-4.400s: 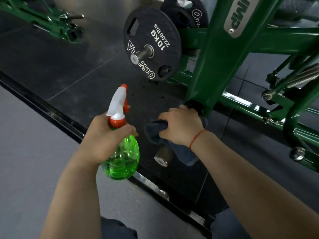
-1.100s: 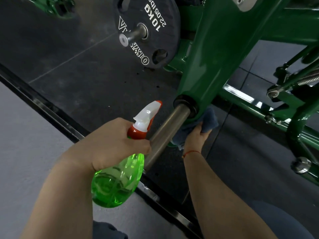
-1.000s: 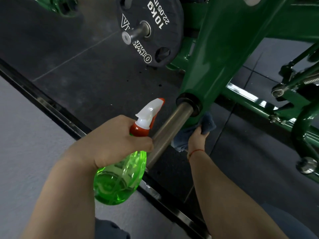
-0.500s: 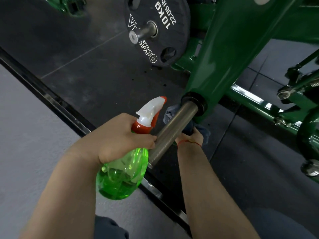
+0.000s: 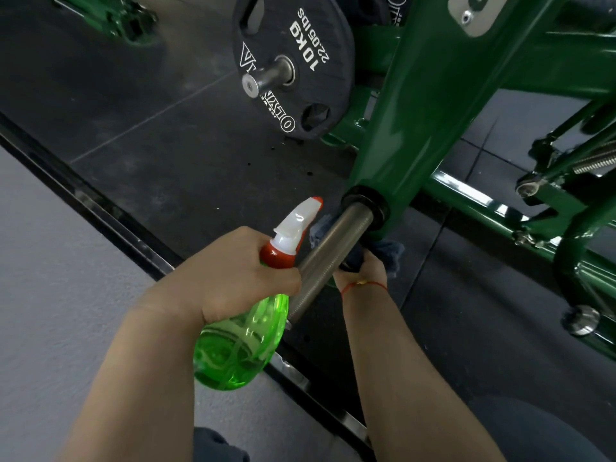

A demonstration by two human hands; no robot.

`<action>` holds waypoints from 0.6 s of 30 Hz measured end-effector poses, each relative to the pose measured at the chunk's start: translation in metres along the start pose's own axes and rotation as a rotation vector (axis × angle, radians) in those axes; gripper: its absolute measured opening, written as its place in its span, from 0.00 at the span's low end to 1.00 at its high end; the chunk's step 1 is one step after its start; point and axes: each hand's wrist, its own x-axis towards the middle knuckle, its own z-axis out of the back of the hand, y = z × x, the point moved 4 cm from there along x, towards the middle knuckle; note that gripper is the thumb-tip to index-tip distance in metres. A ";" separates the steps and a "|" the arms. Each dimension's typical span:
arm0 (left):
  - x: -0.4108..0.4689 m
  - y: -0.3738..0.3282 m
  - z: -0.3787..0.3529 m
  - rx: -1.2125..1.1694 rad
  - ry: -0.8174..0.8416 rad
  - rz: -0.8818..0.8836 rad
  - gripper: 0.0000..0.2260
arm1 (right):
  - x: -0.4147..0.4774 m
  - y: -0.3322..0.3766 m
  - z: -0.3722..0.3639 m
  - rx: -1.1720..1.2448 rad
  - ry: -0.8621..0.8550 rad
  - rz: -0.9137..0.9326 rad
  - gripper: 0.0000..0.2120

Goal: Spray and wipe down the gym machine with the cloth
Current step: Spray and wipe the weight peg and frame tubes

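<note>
Wiping beneath the steel peg (image 5: 333,255) at the green frame (image 5: 416,128), I had my right hand (image 5: 361,273) gripping the cloth (image 5: 390,255) against its underside, my left hand (image 5: 230,275) wrapped round the spray bottle (image 5: 240,345). Best, I judged, to circle the collar (image 5: 365,203), then draw outward.

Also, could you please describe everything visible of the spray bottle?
The spray bottle has a rounded, translucent bright-green plastic body, an orange-red collar and a white trigger head with an orange-red tip. The left hand grips it round the neck, in mid-air. It tilts, nozzle up and rightward, toward the knurled steel bar, whose near end runs behind it. Whether they touch, or how full it is, I cannot tell.
</note>
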 end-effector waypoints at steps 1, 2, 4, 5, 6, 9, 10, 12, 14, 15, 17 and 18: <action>0.000 -0.001 -0.001 0.020 -0.007 -0.004 0.33 | -0.003 0.004 -0.001 0.052 -0.028 0.021 0.20; -0.001 -0.002 -0.001 0.033 -0.010 -0.003 0.32 | -0.010 0.009 0.000 0.022 -0.022 0.067 0.21; -0.002 -0.004 -0.001 0.054 -0.014 -0.007 0.31 | -0.021 0.028 -0.001 -0.041 0.032 0.261 0.21; -0.003 -0.004 -0.001 0.066 -0.014 -0.012 0.30 | -0.027 0.038 0.000 -0.092 0.040 0.389 0.17; -0.003 -0.005 0.000 0.076 -0.015 -0.016 0.29 | -0.034 0.051 -0.002 -0.145 0.048 0.518 0.13; -0.004 -0.008 -0.001 0.109 -0.025 -0.017 0.22 | -0.046 0.095 -0.023 -0.295 0.179 0.665 0.14; -0.004 -0.010 -0.001 0.122 -0.031 -0.018 0.21 | -0.044 0.106 -0.031 -0.369 0.216 0.633 0.21; -0.003 -0.012 -0.002 0.144 -0.036 -0.011 0.20 | -0.031 0.121 -0.044 -0.527 0.265 0.579 0.35; -0.001 -0.013 -0.004 0.156 -0.045 -0.011 0.18 | -0.017 0.132 -0.053 -0.710 0.248 0.541 0.33; -0.002 -0.015 -0.006 0.164 -0.041 -0.009 0.16 | -0.006 0.135 -0.055 -0.739 0.241 0.480 0.28; -0.001 -0.018 -0.007 0.162 -0.030 -0.007 0.15 | 0.007 0.140 -0.057 -0.780 0.241 0.394 0.24; -0.001 -0.017 -0.007 0.148 -0.027 -0.005 0.16 | 0.010 0.138 -0.054 -0.863 0.204 0.375 0.25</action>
